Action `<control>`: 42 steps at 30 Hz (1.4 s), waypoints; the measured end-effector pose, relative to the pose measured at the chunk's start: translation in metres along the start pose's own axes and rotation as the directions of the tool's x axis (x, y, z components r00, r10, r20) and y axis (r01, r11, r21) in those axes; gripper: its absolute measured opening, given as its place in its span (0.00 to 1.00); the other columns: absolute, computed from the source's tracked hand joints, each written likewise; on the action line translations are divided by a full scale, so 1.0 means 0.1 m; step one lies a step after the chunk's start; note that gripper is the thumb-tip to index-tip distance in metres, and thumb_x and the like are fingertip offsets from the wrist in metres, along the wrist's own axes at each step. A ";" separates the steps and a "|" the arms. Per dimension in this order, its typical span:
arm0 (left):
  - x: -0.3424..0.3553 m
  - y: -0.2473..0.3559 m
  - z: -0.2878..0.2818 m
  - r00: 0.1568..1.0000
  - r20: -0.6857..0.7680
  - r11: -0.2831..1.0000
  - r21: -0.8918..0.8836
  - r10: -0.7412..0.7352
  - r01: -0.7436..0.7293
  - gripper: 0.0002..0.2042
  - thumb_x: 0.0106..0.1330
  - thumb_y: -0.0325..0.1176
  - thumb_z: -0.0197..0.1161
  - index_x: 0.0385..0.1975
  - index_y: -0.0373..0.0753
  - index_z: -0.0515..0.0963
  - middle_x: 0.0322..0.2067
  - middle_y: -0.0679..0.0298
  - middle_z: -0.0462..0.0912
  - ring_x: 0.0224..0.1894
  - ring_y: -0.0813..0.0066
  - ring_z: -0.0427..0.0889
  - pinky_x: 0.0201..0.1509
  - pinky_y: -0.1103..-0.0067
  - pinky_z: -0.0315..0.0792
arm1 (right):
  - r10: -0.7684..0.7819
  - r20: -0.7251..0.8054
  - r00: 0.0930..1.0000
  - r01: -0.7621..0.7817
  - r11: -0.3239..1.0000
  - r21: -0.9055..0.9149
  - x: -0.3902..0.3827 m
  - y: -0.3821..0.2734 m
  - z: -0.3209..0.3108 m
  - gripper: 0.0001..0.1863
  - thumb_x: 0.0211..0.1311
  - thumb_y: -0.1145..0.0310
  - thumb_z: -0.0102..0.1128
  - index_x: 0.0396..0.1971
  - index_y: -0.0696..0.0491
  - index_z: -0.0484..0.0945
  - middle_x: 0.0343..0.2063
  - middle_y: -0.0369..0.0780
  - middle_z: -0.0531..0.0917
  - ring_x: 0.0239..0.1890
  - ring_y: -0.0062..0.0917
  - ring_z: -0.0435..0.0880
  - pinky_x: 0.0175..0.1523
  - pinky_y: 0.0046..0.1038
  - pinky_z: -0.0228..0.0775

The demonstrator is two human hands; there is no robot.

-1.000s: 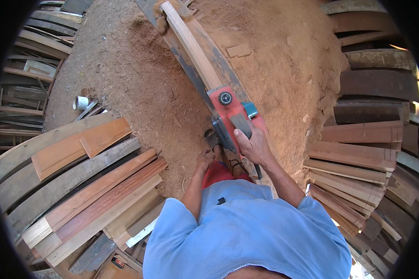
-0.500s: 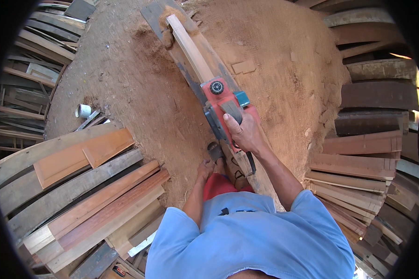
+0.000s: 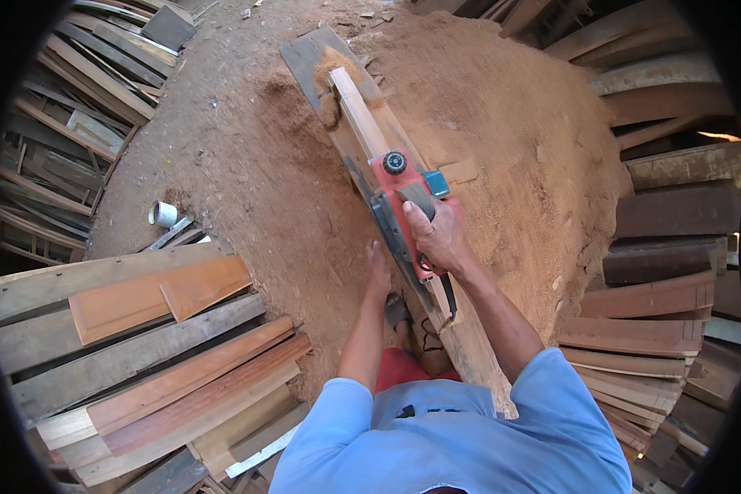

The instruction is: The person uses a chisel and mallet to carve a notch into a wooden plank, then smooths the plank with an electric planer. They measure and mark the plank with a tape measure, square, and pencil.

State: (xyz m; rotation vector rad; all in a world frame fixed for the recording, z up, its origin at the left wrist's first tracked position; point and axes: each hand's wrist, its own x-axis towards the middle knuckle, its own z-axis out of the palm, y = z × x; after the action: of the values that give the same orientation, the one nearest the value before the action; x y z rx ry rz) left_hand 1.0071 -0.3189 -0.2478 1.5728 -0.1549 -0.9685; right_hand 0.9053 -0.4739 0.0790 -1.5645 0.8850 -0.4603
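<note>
My right hand (image 3: 436, 239) is closed around the dark handle of a red-and-black electric planer (image 3: 387, 181) with a black knob and a teal side piece. The planer rests on a pale narrow strip of wood (image 3: 356, 111), which lies lengthwise on a long, weathered plank (image 3: 473, 354) sprinkled with sawdust (image 3: 336, 59). Beside the plank's left side, below and left of the planer, my left hand (image 3: 376, 263) hangs with fingers loosely extended, holding nothing visible. A black cord trails from the planer's rear. My feet in dark sandals show under the left hand.
Stacks of boards (image 3: 140, 379) surround me at the lower left, more piles (image 3: 74, 123) at the upper left, and others (image 3: 675, 206) along the right. A white bucket (image 3: 163, 216) lies on the dirt floor (image 3: 230, 165). Heaped sawdust (image 3: 527, 165) covers the ground to the right.
My left hand has risen forward toward the planer's side. The plank and planer appear lower and further right in the picture as the view shifted. My right hand keeps its grip.
</note>
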 end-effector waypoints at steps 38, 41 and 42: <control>-0.10 0.92 0.84 0.928 -0.350 0.973 0.225 0.126 -0.047 0.26 0.80 0.40 0.43 0.67 0.23 0.61 0.58 0.30 0.72 0.59 0.36 0.73 0.66 0.59 0.64 | -0.118 -0.039 0.992 0.099 0.944 -0.316 2.32 -0.92 0.47 0.33 0.68 0.37 0.49 0.27 0.56 0.83 0.15 0.45 0.81 0.25 0.37 0.86 0.37 0.41 0.75; -0.09 0.89 0.82 0.934 -0.345 0.975 0.222 0.099 -0.021 0.27 0.80 0.41 0.43 0.67 0.23 0.61 0.59 0.30 0.71 0.61 0.36 0.72 0.67 0.59 0.63 | -0.069 -0.060 0.996 0.045 0.940 -0.339 2.47 -1.01 0.52 0.34 0.69 0.37 0.47 0.26 0.56 0.82 0.16 0.45 0.81 0.25 0.36 0.85 0.37 0.40 0.74; -0.13 0.99 0.86 0.935 -0.344 0.979 0.204 0.086 -0.015 0.27 0.80 0.41 0.43 0.67 0.23 0.61 0.59 0.30 0.71 0.61 0.36 0.72 0.67 0.60 0.63 | -0.050 -0.050 0.998 0.030 0.938 -0.345 2.55 -0.98 0.50 0.34 0.69 0.37 0.47 0.26 0.56 0.82 0.16 0.45 0.81 0.25 0.35 0.84 0.37 0.39 0.74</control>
State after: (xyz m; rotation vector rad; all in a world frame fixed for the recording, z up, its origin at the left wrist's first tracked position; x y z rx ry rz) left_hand 0.9843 -0.4031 -0.1495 1.8913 -0.0420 -0.6309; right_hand 1.1292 -0.6345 0.1144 -1.8997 1.0202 -0.3951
